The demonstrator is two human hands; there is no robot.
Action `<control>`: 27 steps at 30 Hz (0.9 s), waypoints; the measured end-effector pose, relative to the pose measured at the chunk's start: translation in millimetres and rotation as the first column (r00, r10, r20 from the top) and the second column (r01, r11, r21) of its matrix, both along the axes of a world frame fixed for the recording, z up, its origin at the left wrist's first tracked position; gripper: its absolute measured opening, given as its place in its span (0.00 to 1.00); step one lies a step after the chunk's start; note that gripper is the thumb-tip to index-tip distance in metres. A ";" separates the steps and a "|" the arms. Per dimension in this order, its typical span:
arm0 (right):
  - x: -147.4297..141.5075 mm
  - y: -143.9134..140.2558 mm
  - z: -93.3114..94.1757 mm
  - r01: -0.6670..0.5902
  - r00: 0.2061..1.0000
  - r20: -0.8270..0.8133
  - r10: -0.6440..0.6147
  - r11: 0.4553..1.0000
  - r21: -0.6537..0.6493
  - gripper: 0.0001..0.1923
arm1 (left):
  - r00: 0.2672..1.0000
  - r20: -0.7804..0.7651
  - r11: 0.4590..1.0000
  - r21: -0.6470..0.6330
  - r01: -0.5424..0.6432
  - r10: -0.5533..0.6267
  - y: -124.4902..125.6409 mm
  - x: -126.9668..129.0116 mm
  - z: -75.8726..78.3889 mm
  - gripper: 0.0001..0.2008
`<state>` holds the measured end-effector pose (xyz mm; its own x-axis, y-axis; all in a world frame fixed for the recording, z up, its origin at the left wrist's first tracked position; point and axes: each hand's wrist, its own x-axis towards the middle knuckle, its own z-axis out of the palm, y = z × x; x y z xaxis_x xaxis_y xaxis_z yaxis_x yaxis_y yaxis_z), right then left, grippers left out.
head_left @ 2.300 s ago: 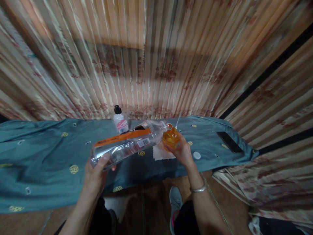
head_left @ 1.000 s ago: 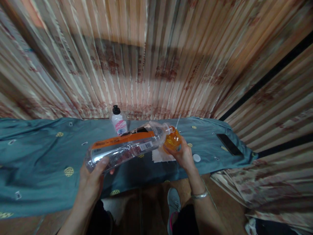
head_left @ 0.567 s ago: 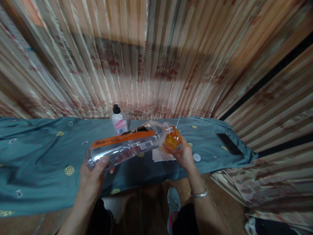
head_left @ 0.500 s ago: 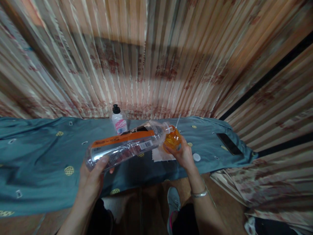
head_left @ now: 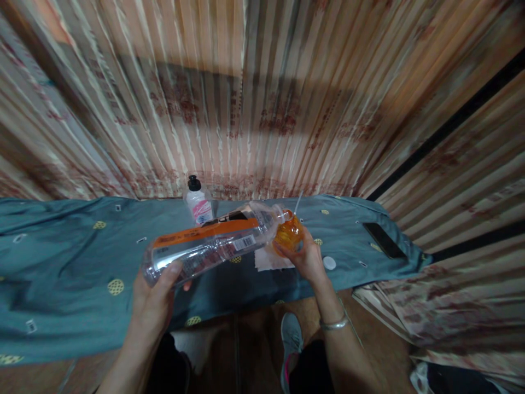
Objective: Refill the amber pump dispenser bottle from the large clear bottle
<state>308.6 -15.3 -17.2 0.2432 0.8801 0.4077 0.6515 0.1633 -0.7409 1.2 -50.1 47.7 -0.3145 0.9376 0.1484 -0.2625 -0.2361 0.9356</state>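
A: Bottle (head_left: 209,246) first: what is it and who has it?

B: A large clear plastic one with an orange label, tipped nearly flat. The left hand (head_left: 153,298) is wrapped around its base end, and its open mouth points right, meeting the rim of a small orange cup (head_left: 289,234).

A: Anything inside the bottle?

B: It looks mostly see-through; how much liquid is in it I cannot tell.

A: And the cup?

B: The right hand (head_left: 307,260) is closed around it from below, holding it above the front edge of the table (head_left: 74,262), which is covered by a teal cloth. The cup glows orange, and a thin white stick (head_left: 298,203) rises from it. Whether the colour is the cup or its contents is unclear.

A: What else sits on the cloth?

B: A small bottle (head_left: 199,201) with a black cap and pink label stands upright at the back edge, just behind the big one. A white napkin (head_left: 266,260) lies under the cup, a white cap (head_left: 328,262) lies just right of the right hand, and a dark phone (head_left: 383,239) lies near the right end.
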 end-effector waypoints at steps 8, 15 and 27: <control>1.2 1.7 -1.9 -0.025 1.000 0.001 0.025 0.999 0.025 0.34 | 0.999 0.009 0.999 -0.011 -0.036 0.036 0.8 2.6 2.7 0.27; 0.5 1.0 -2.1 -0.037 0.999 0.011 0.036 0.998 0.042 0.34 | 0.999 0.000 0.999 -0.020 -0.044 0.044 1.6 1.6 2.8 0.31; -1.8 1.5 -2.8 -0.006 1.000 -0.009 0.006 0.999 0.037 0.34 | 0.999 -0.028 0.998 -0.034 -0.046 0.046 0.0 -0.4 1.7 0.29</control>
